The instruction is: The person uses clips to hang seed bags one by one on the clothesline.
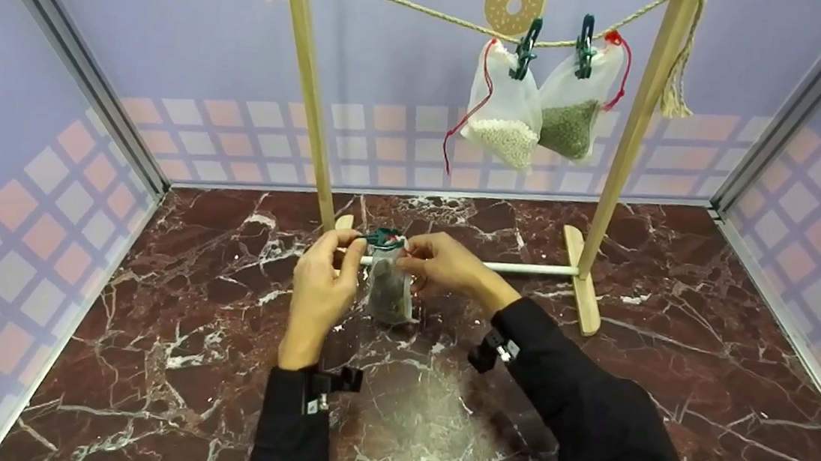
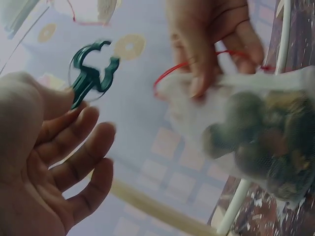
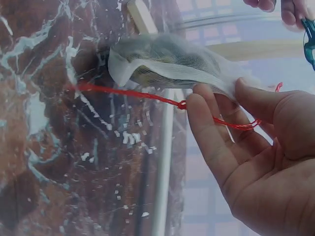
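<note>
My left hand (image 1: 325,282) pinches the handle end of a dark green clothespin (image 2: 91,73) between thumb and forefinger; its jaws are spread apart. To its right, my right hand (image 1: 449,264) holds a white mesh drawstring bag (image 2: 251,128) by its gathered top. Dark, rounded lumps show through the bag's lower part, and its red cord (image 3: 142,93) runs past my right fingers. In the left wrist view a gap lies between the clothespin and the bag's top. The bag hangs in front of the rack's white lower bar (image 1: 535,269).
A wooden rack (image 1: 625,153) carries a sagging rope (image 1: 402,5). On it, green clothespins hold a mesh bag of white grains (image 1: 502,138) and one of greenish grains (image 1: 569,129), toward the right. Below is a dark red marbled tabletop (image 1: 180,359); patterned panels (image 1: 409,87) enclose it.
</note>
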Available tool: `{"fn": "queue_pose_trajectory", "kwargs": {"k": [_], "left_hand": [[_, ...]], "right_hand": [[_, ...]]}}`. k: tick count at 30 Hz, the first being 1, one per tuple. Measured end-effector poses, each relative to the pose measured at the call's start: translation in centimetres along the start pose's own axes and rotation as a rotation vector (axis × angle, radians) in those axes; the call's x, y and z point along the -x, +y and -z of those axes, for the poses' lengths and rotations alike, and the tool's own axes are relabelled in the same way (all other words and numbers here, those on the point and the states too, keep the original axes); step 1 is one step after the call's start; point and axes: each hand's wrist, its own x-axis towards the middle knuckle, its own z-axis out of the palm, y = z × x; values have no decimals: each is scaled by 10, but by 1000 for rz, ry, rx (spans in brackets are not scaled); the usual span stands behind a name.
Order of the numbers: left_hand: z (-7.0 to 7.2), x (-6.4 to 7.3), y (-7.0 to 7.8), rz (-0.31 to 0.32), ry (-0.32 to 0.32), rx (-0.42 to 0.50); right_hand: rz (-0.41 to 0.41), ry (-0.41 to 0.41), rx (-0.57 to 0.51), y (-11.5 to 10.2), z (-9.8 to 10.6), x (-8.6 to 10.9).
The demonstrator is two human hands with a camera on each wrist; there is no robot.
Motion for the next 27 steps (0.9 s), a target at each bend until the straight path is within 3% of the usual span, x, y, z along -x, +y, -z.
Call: {"fn": "queue_pose_trajectory", "kwargs": {"k": [7,12,15,22,27], "left_hand": [[-6,-7,23,-82,21,27],[3,-24,42,-186,2,4],[12,-39,51,-215,-9,-36],[29,-66,62,-154,-61,-113],[40,-91,75,-136,-72,-84]], "right_hand": [[66,50,72,-25,12,6],[137,95,79,-43,25,9],[182,138,62,-56,35,13],[262,301,84,-79,54,19],[288,398,41,-95,64,20]]}}
